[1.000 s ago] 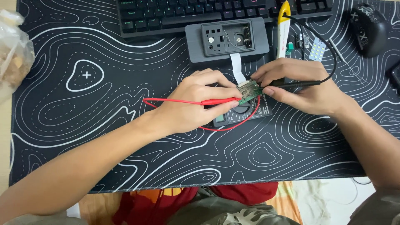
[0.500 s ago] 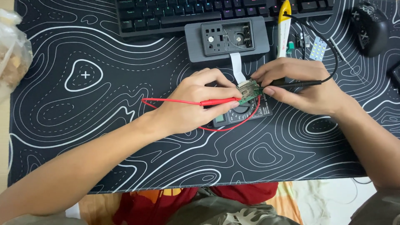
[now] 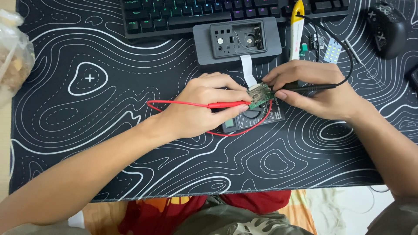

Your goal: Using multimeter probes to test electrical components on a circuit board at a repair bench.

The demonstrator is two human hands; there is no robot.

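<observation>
PCB (image 3: 258, 94) btwn both hands' fingers (image 3: 235, 93).

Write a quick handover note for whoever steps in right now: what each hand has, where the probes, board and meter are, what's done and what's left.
Left hand: fingers pinch the red probe, tip at the small green board.
Right hand: holds the black probe, tip at the same board from the other side.
The board sits above the meter, joined by a white ribbon to the open grey case by the keyboard.
Done: case open, board out, both probes placed.
Left: meter display is too small to read, so the reading looks yet to be taken; case needs closing afterwards.
</observation>
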